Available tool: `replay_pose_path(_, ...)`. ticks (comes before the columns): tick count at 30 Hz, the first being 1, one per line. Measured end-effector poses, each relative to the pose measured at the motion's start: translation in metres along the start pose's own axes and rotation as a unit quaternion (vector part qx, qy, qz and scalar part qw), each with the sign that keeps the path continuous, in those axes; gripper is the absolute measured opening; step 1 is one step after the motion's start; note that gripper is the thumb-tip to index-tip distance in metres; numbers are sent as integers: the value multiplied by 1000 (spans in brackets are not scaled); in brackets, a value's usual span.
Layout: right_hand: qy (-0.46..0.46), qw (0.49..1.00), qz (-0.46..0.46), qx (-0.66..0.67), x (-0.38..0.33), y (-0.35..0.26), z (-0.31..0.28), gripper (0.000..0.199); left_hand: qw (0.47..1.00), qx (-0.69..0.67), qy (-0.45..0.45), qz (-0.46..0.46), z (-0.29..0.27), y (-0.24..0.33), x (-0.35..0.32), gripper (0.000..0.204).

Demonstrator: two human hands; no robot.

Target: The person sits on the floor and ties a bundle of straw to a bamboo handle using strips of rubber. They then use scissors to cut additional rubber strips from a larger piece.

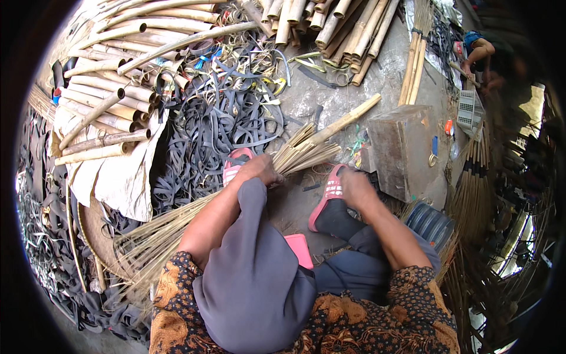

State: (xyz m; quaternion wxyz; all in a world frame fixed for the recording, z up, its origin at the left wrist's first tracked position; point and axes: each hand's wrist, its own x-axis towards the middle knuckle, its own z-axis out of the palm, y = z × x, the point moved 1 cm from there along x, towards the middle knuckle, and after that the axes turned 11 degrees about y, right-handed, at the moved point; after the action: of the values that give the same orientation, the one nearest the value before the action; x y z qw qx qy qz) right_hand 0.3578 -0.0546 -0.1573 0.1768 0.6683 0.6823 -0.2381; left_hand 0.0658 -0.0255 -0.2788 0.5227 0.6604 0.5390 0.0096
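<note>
My left hand (263, 169) is closed round a stick broom, a bundle of thin tan sticks (309, 154). The cut ends fan out to the right of the fist, and the long ends (171, 233) spread to the lower left under my forearm. A bamboo handle (351, 119) juts from the bundle toward the upper right. My right hand (357, 189) is curled beside my right pink sandal (326, 203), apart from the bundle; its fingertips are hidden, and what they hold cannot be made out. My left sandal (231, 171) is partly behind my left hand.
Dark rubber strips (203, 133) lie heaped at the left. Bamboo poles (118, 97) are stacked behind them, with more poles (354, 35) at the far middle. A brown box (398, 150) stands right of my right hand, near a blue plastic jug (429, 225). Another person's arm (479, 52) shows at far right.
</note>
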Motion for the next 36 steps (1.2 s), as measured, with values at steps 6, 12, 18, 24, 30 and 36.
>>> replay_pose_path(6,25,993,15,117,-20,-23,3,25,1000,18,-11,13,13,-2,12,62)
replay_pose_path(12,-62,992,13,112,-22,-39,20,33,989,73,121,-36,22,0,-2,56)
replay_pose_path(18,98,952,194,214,-3,0,3,30,992,121,28,4,15,-10,0,36)
replay_pose_path(24,-14,998,15,64,-14,11,-3,27,994,45,-29,91,19,-11,25,34)
replay_pose_path(30,37,988,25,150,-21,-15,17,27,1000,-15,-2,-1,7,-6,12,49)
replay_pose_path(36,18,987,37,157,-10,-11,19,36,985,59,128,-100,11,-4,-6,55)
